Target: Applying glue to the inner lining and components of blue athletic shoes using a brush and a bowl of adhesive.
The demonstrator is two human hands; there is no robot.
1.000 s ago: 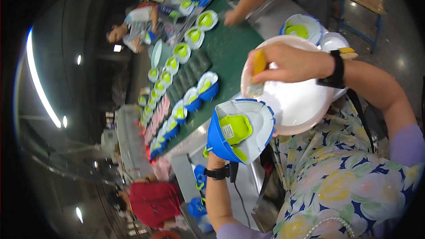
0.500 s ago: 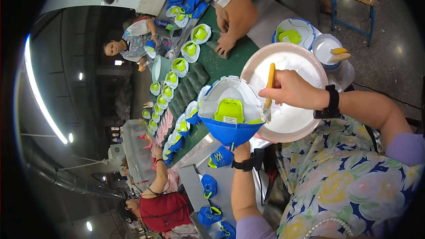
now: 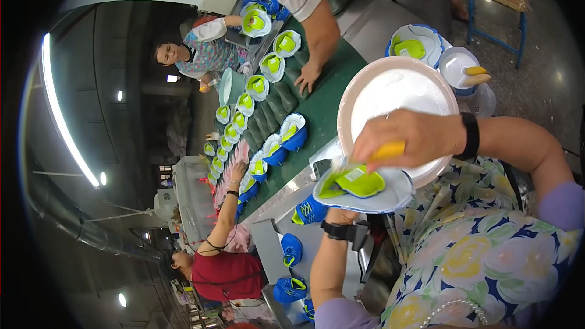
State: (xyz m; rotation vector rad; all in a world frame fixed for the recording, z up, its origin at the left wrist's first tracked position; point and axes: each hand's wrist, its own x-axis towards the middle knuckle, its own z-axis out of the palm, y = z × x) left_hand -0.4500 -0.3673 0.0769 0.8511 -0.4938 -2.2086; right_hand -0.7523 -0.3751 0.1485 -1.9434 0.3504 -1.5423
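My left hand (image 3: 342, 215) grips a blue shoe upper (image 3: 393, 194) from below; most of its fingers are hidden under it. The upper's white underside faces up, with a lime-green lining inside. Wrapped around the yellow handle of a brush (image 3: 389, 150) is my right hand (image 3: 414, 137), over the upper's far edge. The bristles are smeared by motion at the upper's left end, and I cannot tell whether they touch it. Just beyond my right hand stands a pink basin (image 3: 348, 94) of white liquid, partly covered by my forearm.
Rows of shoe uppers (image 3: 257, 88) and dark soles (image 3: 268, 116) lie on a green conveyor belt (image 3: 326, 106). Another person's hand (image 3: 309, 77) rests by the belt. Right of the basin sit a tub (image 3: 454, 67) and another upper (image 3: 420, 39). Blue shoes (image 3: 291, 248) lie below left.
The upper has tipped and come lower and nearer. My right hand has moved left and down with the brush, from the basin's edge to over the upper. A co-worker's hand on the belt has shifted.
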